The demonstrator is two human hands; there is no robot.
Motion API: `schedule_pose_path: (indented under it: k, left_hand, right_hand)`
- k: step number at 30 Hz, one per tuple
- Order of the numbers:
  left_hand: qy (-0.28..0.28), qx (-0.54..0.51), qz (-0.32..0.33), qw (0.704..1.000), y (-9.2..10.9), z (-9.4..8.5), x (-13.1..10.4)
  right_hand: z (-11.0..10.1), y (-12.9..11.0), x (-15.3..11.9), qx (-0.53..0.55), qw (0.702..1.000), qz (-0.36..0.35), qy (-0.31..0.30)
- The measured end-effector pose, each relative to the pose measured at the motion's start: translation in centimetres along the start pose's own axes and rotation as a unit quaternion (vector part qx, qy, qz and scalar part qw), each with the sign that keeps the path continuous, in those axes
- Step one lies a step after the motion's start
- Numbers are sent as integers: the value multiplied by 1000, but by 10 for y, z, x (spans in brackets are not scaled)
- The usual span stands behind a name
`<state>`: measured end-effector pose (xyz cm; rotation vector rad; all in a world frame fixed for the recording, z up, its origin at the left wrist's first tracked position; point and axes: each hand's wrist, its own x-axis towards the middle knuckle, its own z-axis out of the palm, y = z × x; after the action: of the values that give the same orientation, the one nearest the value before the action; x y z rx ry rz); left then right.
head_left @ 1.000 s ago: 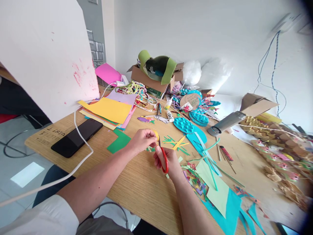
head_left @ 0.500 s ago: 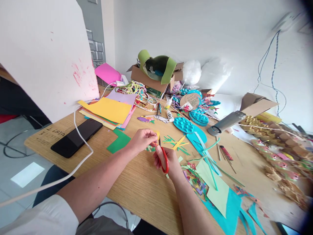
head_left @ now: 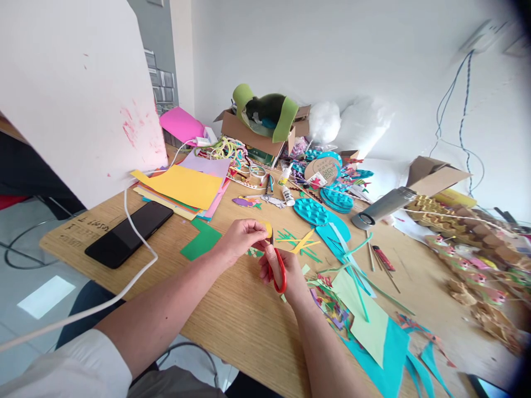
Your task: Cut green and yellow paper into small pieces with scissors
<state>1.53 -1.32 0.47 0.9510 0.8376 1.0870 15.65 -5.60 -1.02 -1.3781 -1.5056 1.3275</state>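
My left hand (head_left: 245, 239) is closed, pinching a small yellow piece (head_left: 267, 228) between thumb and fingertips. Red-handled scissors (head_left: 282, 272) are in my right hand (head_left: 286, 271), its fingers wrapped round the handles. The blades point up and away, right beside the yellow piece; whether they are apart is too small to tell. Small pale green bits (head_left: 254, 251) lie on the table (head_left: 232, 320) just behind the hands. To the right of them are thin green strips (head_left: 312, 254) and crossed yellow strips (head_left: 305, 241).
A black phone (head_left: 128, 235), a white cable (head_left: 135, 221) and stacked coloured sheets (head_left: 191, 185) lie left. Glue bottles (head_left: 287, 195) stand behind. On the right are a metal flask (head_left: 385, 208), pale green paper (head_left: 365, 315), blue sheets (head_left: 384, 359) and egg cartons (head_left: 456, 221).
The camera view has shifted slightly. My left fingertips and the yellow piece have moved a little to the right, closer to the scissor blades. My right hand keeps its grip.
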Motion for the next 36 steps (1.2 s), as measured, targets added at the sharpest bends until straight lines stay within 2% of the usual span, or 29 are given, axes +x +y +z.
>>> schedule_pose_path:
  k: [11,36]
  left_hand:
    - [11,36,25,999,-1,1,0]
    - [3,30,8,1000,-2,0,1]
  right_hand:
    - [1,1,1,7,1000,-3,5]
    - [0,1,1,-12,1000,1,14]
